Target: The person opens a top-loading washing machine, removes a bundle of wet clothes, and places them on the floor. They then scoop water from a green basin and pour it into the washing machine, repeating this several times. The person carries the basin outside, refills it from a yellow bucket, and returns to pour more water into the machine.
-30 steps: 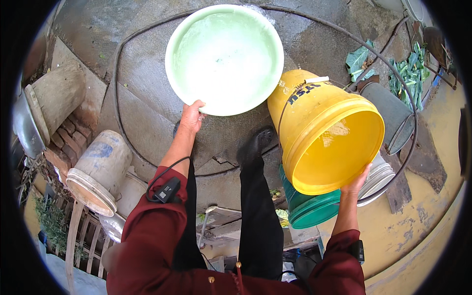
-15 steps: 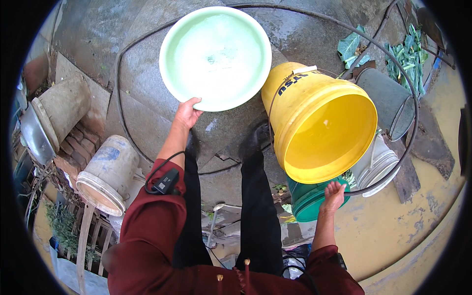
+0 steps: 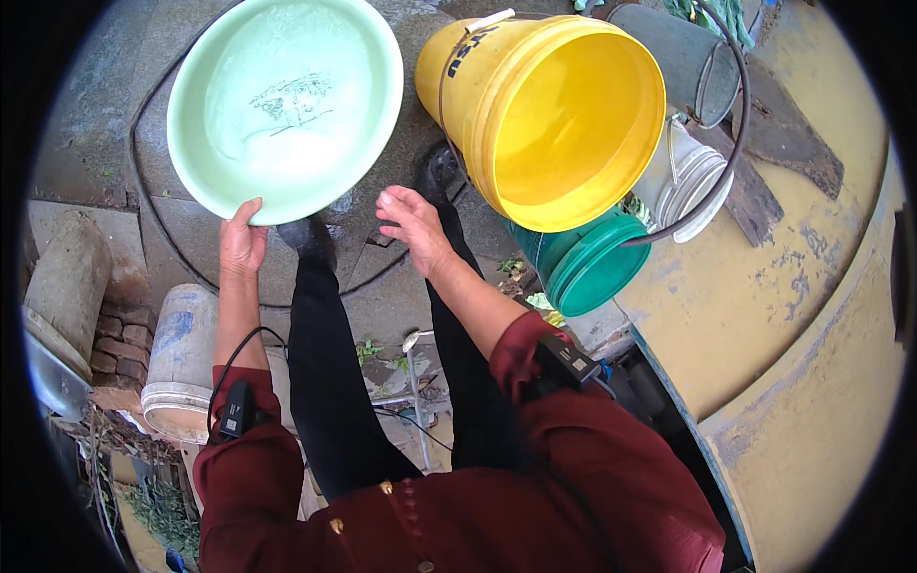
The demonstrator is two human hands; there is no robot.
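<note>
My left hand (image 3: 245, 239) grips the near rim of a wide pale green basin (image 3: 191, 143), thumb over the edge. The basin looks tilted, with shiny liquid and dark specks on its bottom. My right hand (image 3: 415, 227) is raised between the basin and a large yellow bucket (image 3: 458, 95). Its fingers are apart and slightly bent, with nothing in them. The yellow bucket has its open mouth toward me and a wire handle with a white grip; its inside wall glints. Just below it stands a green bucket (image 3: 602, 267).
A dark hose (image 3: 153, 210) loops around the basin and buckets. On the right are a white bucket (image 3: 693, 181), a grey bucket (image 3: 669, 53) and wooden boards (image 3: 783, 124). To the left stand stained pale buckets (image 3: 181, 334) and bricks (image 3: 124, 344). A thin metal stand (image 3: 415, 382) is between my legs.
My right hand has left the hose by the green bucket and come up and left toward the basin. My left hand still holds the basin. The view has shifted, moving the buckets up and left.
</note>
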